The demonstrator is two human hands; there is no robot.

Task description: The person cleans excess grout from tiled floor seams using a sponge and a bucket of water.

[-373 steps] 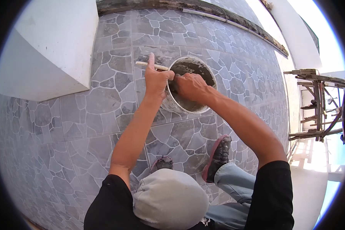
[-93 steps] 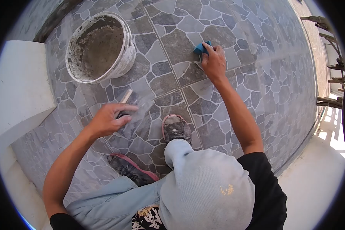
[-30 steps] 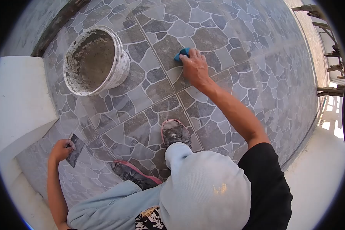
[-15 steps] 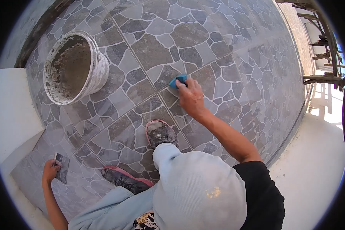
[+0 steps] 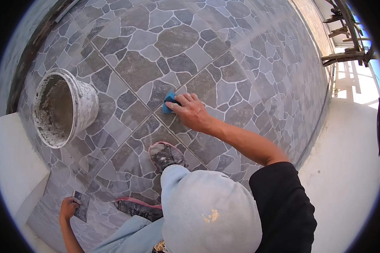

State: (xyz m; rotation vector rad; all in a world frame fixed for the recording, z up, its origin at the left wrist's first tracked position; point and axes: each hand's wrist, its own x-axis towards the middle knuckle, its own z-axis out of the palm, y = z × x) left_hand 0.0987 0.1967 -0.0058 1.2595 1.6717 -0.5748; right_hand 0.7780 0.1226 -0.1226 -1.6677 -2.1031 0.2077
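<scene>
My right hand point(image 5: 191, 110) is closed around a blue sponge point(image 5: 169, 102). The sponge touches the stone-patterned floor tiles point(image 5: 135, 69) close to where the joints cross. At the lower left, my left hand point(image 5: 69, 207) pinches a thin, dark, rectangular flat blade point(image 5: 81, 206), whose exact kind I cannot make out. A bucket point(image 5: 85, 105) smeared with dried grout stands left of my right hand. Its mouth tilts toward the left in this view, and grey-brown grout mix point(image 5: 60, 111) shows inside.
Two dark shoes with pink edges point(image 5: 166, 156) rest on the tiles below the sponge. A pale cap point(image 5: 211, 206) covers much of the lower middle. White walls point(image 5: 12, 147) border the floor on both sides. Wooden framework point(image 5: 348, 55) stands at the upper right.
My right hand has moved left and a little down in the picture with the sponge. The whole view has shifted, so the bucket and left hand appear lower. Both hands keep their hold.
</scene>
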